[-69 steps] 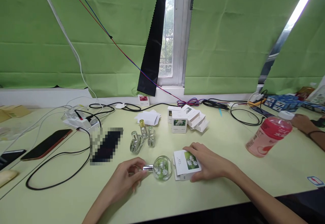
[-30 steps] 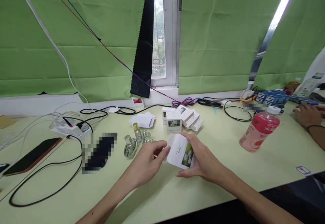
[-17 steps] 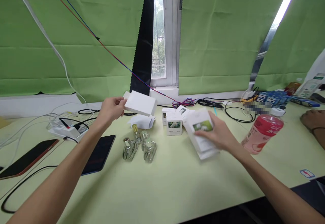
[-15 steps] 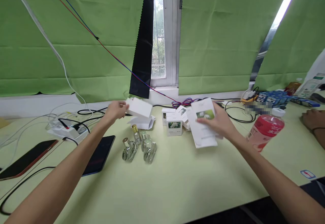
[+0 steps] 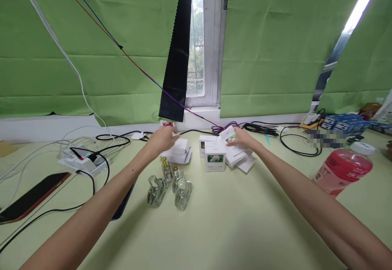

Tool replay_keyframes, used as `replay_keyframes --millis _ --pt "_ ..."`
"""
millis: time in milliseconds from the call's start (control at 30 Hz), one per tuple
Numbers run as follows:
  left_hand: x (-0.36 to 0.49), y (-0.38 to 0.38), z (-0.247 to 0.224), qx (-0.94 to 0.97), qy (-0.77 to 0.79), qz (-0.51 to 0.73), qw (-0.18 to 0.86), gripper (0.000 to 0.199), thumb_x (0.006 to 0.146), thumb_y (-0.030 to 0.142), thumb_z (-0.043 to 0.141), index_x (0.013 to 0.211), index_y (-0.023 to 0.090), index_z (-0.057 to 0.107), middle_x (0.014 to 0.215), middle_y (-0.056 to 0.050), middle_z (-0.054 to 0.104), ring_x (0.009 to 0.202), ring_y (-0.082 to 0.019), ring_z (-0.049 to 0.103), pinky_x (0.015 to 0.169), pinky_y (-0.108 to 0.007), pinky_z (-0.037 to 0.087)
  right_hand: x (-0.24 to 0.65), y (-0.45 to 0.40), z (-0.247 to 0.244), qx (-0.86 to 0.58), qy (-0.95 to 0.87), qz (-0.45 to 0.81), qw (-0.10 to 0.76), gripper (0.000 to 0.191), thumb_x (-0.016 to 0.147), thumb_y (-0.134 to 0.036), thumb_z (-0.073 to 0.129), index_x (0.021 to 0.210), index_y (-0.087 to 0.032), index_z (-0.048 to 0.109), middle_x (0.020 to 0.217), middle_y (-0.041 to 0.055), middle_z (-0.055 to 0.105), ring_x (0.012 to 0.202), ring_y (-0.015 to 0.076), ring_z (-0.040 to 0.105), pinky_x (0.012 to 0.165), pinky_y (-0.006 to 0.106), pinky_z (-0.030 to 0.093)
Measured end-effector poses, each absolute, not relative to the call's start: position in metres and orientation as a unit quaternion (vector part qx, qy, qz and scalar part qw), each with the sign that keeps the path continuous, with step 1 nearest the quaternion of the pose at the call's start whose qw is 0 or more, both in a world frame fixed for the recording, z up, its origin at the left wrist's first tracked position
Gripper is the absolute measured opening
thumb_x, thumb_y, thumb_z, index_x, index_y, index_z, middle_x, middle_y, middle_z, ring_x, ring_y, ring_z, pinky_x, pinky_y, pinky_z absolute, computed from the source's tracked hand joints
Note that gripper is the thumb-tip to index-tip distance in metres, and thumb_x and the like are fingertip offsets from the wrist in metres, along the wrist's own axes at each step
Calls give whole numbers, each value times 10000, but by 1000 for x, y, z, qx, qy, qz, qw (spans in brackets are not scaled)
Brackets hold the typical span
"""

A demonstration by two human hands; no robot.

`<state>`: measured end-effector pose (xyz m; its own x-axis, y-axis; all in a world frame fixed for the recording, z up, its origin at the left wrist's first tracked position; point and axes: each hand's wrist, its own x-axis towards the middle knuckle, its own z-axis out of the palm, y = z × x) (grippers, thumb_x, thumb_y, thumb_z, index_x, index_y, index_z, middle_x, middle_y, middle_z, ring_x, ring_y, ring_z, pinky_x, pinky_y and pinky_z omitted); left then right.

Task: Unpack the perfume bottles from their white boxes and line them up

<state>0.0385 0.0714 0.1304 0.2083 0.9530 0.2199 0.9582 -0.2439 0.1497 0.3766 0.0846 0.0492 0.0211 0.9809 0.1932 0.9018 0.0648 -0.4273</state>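
My left hand [image 5: 164, 138] is closed, its fingers against a small white box with a red picture [image 5: 167, 123], mostly hidden behind them. Just below lies a plain white box [image 5: 179, 147] on folded white paper. My right hand [image 5: 244, 138] grips a white carton [image 5: 228, 134] with a green picture, over a fanned pile of white cartons [image 5: 237, 156]. Left of that pile stands a white box with a white-flower picture [image 5: 215, 158], other boxes behind it. Several glass perfume bottles stand nearer me, including a gold-capped bottle [image 5: 166, 169] and a flat bottle [image 5: 183, 194].
A red-labelled drink bottle [image 5: 346, 170] is at the right, near my right forearm. At the left are a power strip [image 5: 85, 160], cables and a phone [image 5: 33, 194]; a dark tablet [image 5: 124, 202] is partly under my left forearm. Blue boxes [image 5: 339, 124] sit at the back right.
My left hand has let go of the plain white box and moved right and slightly back. My right hand has lowered the white cartons onto the pile beside the standing boxes. The view has shifted slightly.
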Motion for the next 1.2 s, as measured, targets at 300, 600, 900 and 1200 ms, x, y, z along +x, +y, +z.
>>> replay_keyframes --millis 300,600,900,1200 --pt "145 3 101 -916 -386 -32 99 293 863 308 673 1104 155 608 1141 -134 629 1078 -302 577 737 -339 499 360 72 10 -706 -696 50 121 566 798 -481 712 1229 -154 544 1211 200 592 1067 330 609 836 378 464" --pt "157 9 90 -902 -419 -19 100 336 854 214 676 1156 147 546 1159 -158 588 1133 -319 543 791 -373 506 337 36 37 -667 -699 -79 245 451 983 -456 462 1304 -149 541 1285 194 496 1195 330 447 1000 430 363" --pt "158 9 95 -897 -435 -20 75 422 822 258 703 1183 132 523 1231 -187 560 1144 -330 566 842 -391 504 313 -38 38 -571 -685 -53 450 306 1011 -374 382 1032 -183 620 965 103 635 857 230 596 815 329 451" --pt "158 -14 93 -906 -420 -38 46 349 813 185 633 1151 162 547 1149 -150 642 1069 -309 621 818 -371 481 322 -68 16 -634 -704 158 279 232 918 -236 524 1128 -156 583 986 100 686 891 235 648 803 334 456"
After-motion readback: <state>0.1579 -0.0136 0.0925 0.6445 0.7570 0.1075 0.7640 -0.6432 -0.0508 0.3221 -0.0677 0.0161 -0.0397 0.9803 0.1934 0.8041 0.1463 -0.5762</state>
